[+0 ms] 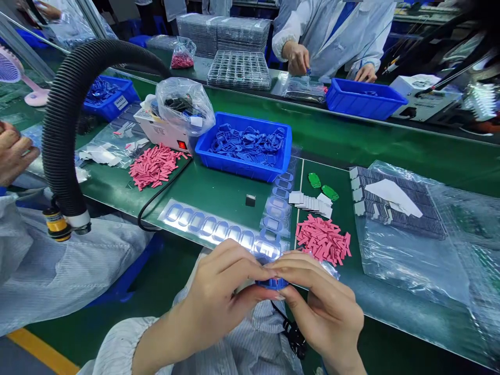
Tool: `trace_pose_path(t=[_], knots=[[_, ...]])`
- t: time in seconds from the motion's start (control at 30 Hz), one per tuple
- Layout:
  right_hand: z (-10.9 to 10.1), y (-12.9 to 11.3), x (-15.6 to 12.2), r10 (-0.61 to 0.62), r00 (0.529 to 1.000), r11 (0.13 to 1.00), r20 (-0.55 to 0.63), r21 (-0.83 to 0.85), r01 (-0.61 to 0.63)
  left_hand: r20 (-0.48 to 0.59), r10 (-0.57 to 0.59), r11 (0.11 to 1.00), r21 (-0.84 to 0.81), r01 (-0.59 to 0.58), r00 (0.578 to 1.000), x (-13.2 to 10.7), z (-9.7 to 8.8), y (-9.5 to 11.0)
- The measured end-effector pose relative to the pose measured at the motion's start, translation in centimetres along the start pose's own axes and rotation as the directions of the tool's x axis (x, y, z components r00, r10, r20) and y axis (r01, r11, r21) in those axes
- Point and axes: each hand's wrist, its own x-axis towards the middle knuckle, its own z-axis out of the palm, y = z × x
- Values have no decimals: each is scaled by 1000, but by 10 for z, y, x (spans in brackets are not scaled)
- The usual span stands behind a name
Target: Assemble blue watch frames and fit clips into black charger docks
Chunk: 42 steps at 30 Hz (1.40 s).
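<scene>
My left hand (pixel 222 291) and my right hand (pixel 320 302) meet at the bottom centre, above my lap and just before the table edge. Both pinch a small blue plastic part (pixel 273 283), of which only a sliver shows between the fingertips. Just beyond my fingers lies a clear strip of blister pockets (pixel 219 229). A pile of pink strips (pixel 322 239) sits to the right of it, with a row of small white pieces (pixel 310 202) and two green parts (pixel 322 186) behind. A blue bin of blue parts (pixel 246 146) stands further back.
A black corrugated hose (pixel 64 125) arches at left. A second pink pile (pixel 154 165) and a white box with a red switch (pixel 164 133) lie near it. A plastic bag over dark trays (pixel 406 219) covers the right. Co-workers in white coats work opposite and at left.
</scene>
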Motion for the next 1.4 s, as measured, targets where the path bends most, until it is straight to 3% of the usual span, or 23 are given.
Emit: trace_pose_path(t=[0.13,0.27,0.5,0.7,0.8,1.03,1.27,1.4], knots=[[1,-3,0,-13,1000,999,5,-32,14,-37,11,999,-35,-12,999,-2,-1,-2],[1,-3,2,-34,999,999,-11,-10,34,-5,20,999,-27,-20,1000,-2,-5,2],[2,0,1,-23,1000,1000,-13,1,23,24,-80,995,-62,81,997,-4,-7,4],[11,2,-6,217,972,948,-92,258,-187,-102,-169,972,-181,149,980,-7,3,-3],[13,3,-11,231,961,945,-149,268,-186,-172,-245,938,-292,189,954,-9,9,-3],[3,1,-9,182,972,978,-151,125,-164,-2,-282,936,-220,275,959,-10,5,-3],[-6,-7,-7,109,990,993,-85,60,-104,-44,-238,933,-290,215,970,-13,11,-3],[-4,-4,-4,120,986,989,-113,102,-109,5,-315,892,-342,297,949,-13,11,-5]])
